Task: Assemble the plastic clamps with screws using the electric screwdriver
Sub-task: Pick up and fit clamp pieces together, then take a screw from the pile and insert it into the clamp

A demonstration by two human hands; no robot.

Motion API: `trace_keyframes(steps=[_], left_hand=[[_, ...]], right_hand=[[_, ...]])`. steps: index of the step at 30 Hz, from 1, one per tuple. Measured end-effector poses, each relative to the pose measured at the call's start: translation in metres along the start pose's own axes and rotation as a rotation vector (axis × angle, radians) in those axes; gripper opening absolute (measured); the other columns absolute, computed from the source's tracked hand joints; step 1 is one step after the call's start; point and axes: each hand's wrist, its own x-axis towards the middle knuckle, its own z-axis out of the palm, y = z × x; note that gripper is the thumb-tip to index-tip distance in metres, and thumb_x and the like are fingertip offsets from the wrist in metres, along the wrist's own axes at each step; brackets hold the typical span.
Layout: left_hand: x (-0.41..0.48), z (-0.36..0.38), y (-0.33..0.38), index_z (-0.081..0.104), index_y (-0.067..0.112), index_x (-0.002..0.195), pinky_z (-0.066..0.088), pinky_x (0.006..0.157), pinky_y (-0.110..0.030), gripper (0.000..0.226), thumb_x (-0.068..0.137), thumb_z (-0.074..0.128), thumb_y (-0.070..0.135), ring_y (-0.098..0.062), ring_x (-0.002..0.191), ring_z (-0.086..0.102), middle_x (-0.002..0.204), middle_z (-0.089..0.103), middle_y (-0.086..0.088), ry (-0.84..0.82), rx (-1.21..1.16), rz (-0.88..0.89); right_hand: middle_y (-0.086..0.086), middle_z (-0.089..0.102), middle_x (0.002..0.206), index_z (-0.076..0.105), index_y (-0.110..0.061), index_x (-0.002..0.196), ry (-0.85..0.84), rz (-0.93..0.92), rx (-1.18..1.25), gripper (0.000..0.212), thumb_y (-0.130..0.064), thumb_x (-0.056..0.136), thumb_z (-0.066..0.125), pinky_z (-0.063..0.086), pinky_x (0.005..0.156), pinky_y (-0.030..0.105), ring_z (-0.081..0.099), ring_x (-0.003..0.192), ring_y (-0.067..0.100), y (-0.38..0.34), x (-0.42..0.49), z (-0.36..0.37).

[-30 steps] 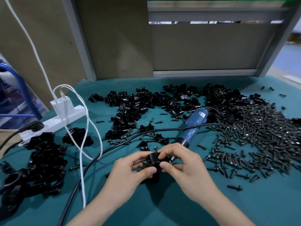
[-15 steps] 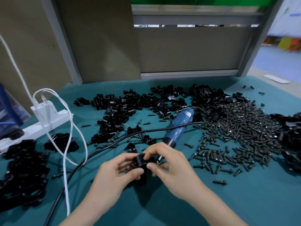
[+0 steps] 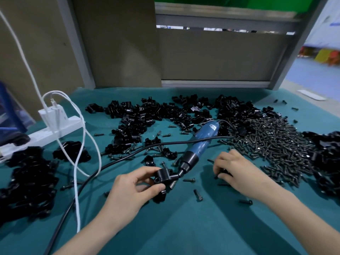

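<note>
My left hand (image 3: 134, 188) holds a black plastic clamp (image 3: 163, 176) just above the teal table mat, thumb and fingers closed on it. My right hand (image 3: 233, 172) is off to the right, fingertips curled down onto loose black screws (image 3: 220, 174) at the near edge of the screw pile (image 3: 272, 144); whether a screw is pinched is hidden. The blue electric screwdriver (image 3: 200, 144) lies on the mat between both hands, its black tip pointing at the clamp. Loose clamp halves (image 3: 147, 116) spread across the back.
A white power strip (image 3: 55, 129) with a white cable (image 3: 81, 162) sits at left. The screwdriver's black cord (image 3: 110, 162) runs toward the near left. Black assembled clamps (image 3: 29, 181) are heaped far left, more black parts (image 3: 325, 159) far right. Single screws (image 3: 197, 195) lie near my hands.
My right hand has let go of the clamp and moved right to the screws. My left hand now holds the clamp alone. The view shifted a little.
</note>
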Motion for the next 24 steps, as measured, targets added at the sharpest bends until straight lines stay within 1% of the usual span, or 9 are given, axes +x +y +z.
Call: trace_keyframes(steps=[2, 3, 6, 10, 13, 15, 17, 19, 24], left_hand=[[-0.001, 0.000, -0.001, 0.073, 0.046, 0.092, 0.053, 0.071, -0.013, 0.036, 0.070, 0.079, 0.018, -0.007, 0.077, 0.073, 0.086, 0.075, 0.009, 0.005, 0.006, -0.002], [-0.001, -0.001, -0.002, 0.072, 0.046, 0.093, 0.053, 0.072, -0.014, 0.035, 0.070, 0.079, 0.020, -0.008, 0.077, 0.073, 0.087, 0.075, 0.009, 0.006, 0.008, -0.003], [0.000, -0.001, -0.004, 0.071, 0.049, 0.093, 0.056, 0.077, -0.021, 0.033, 0.066, 0.077, 0.031, -0.010, 0.079, 0.073, 0.088, 0.074, 0.010, -0.002, 0.037, -0.008], [0.001, -0.003, -0.005, 0.071, 0.048, 0.093, 0.055, 0.078, -0.025, 0.034, 0.076, 0.082, 0.021, -0.009, 0.078, 0.070, 0.087, 0.074, 0.009, -0.002, 0.128, 0.056], [0.001, -0.003, -0.004, 0.069, 0.046, 0.085, 0.051, 0.070, -0.017, 0.027, 0.076, 0.080, 0.023, -0.005, 0.070, 0.068, 0.075, 0.072, 0.011, 0.001, 0.163, 0.080], [0.001, -0.004, -0.004, 0.067, 0.047, 0.080, 0.048, 0.067, -0.014, 0.033, 0.077, 0.080, 0.017, -0.004, 0.067, 0.067, 0.070, 0.071, 0.012, 0.007, 0.193, 0.077], [0.001, -0.004, -0.004, 0.066, 0.049, 0.079, 0.052, 0.069, -0.019, 0.034, 0.077, 0.081, 0.018, -0.006, 0.068, 0.068, 0.070, 0.071, 0.011, 0.012, 0.196, 0.060], [0.001, -0.004, -0.005, 0.067, 0.048, 0.082, 0.054, 0.070, -0.024, 0.029, 0.076, 0.080, 0.023, -0.008, 0.069, 0.069, 0.071, 0.072, 0.009, 0.016, 0.181, 0.049], [0.004, -0.006, -0.006, 0.068, 0.045, 0.082, 0.055, 0.071, -0.028, 0.031, 0.079, 0.079, 0.016, -0.009, 0.067, 0.068, 0.070, 0.072, 0.006, 0.005, 0.148, 0.029]], right_hand=[[-0.009, 0.057, 0.104, 0.055, -0.026, 0.095, 0.100, 0.031, 0.127, 0.007, -0.019, 0.095, 0.059, 0.038, 0.087, 0.016, 0.046, 0.103, 0.004, -0.006, 0.000, -0.012], [-0.008, 0.061, 0.098, 0.056, -0.026, 0.092, 0.179, 0.047, 0.220, 0.011, -0.016, 0.093, 0.062, 0.039, 0.079, 0.012, 0.051, 0.093, -0.002, -0.012, 0.000, -0.021], [-0.014, 0.066, 0.081, 0.062, -0.023, 0.086, 0.343, -0.061, 0.489, 0.016, -0.011, 0.084, 0.072, 0.045, 0.069, 0.009, 0.058, 0.077, -0.003, -0.050, 0.000, -0.047], [-0.008, 0.070, 0.076, 0.072, -0.018, 0.085, 0.172, -0.279, 0.511, 0.005, -0.014, 0.083, 0.075, 0.049, 0.070, 0.016, 0.063, 0.073, 0.003, -0.105, 0.011, -0.054], [-0.002, 0.072, 0.085, 0.073, -0.016, 0.093, 0.056, -0.299, 0.420, 0.008, -0.022, 0.088, 0.069, 0.048, 0.078, 0.025, 0.061, 0.078, 0.008, -0.121, 0.025, -0.046], [-0.002, 0.071, 0.087, 0.072, -0.017, 0.094, 0.023, -0.277, 0.394, 0.011, -0.026, 0.090, 0.067, 0.048, 0.079, 0.028, 0.059, 0.079, 0.007, -0.123, 0.031, -0.043], [-0.007, 0.069, 0.080, 0.072, -0.017, 0.091, 0.017, -0.273, 0.410, 0.011, -0.027, 0.089, 0.068, 0.047, 0.071, 0.021, 0.055, 0.070, 0.001, -0.123, 0.033, -0.044], [-0.015, 0.061, 0.066, 0.073, -0.017, 0.086, 0.006, -0.265, 0.495, 0.009, -0.025, 0.087, 0.071, 0.040, 0.061, 0.011, 0.054, 0.061, -0.004, -0.122, 0.034, -0.046], [-0.017, 0.052, 0.054, 0.072, -0.018, 0.083, -0.008, -0.217, 0.531, 0.008, -0.024, 0.087, 0.071, 0.035, 0.055, 0.011, 0.051, 0.056, -0.005, -0.118, 0.037, -0.042]])
